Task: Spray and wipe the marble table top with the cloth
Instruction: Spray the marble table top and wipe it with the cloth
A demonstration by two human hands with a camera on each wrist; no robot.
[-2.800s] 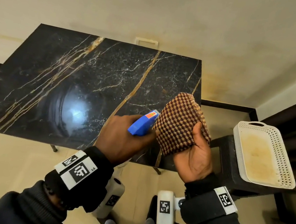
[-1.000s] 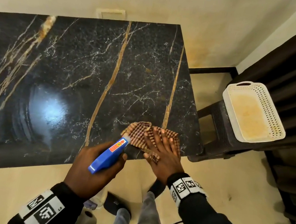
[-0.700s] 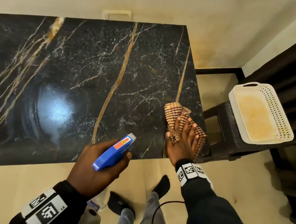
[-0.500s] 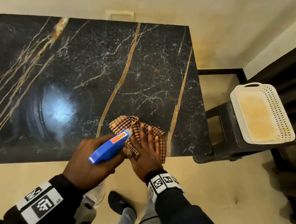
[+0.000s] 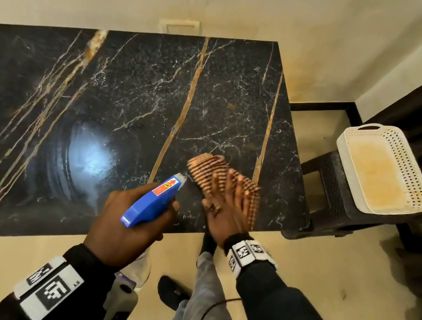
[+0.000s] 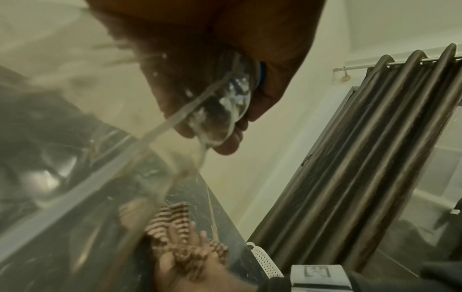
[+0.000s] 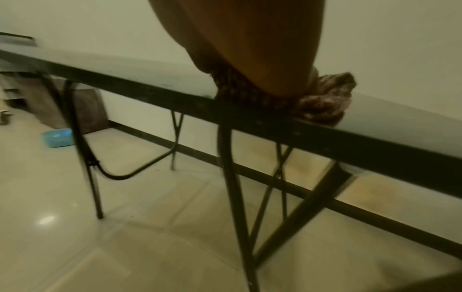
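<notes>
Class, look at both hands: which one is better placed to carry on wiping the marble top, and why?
Right. The right hand lies flat on the checked cloth on the marble top; the left hand grips the spray bottle.

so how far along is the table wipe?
Done: swirl marks around the glare patch on the marble table top suggest earlier wiping there. In hand: right hand presses the checked cloth near the front right corner; left hand holds the spray bottle. Left: far half looks dry, unwiped.

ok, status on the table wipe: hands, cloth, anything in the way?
Left hand grips the spray bottle, off the table. Right hand flat on the checked cloth, pressing it to the marble top near the right front corner. Nothing in the way.
</notes>
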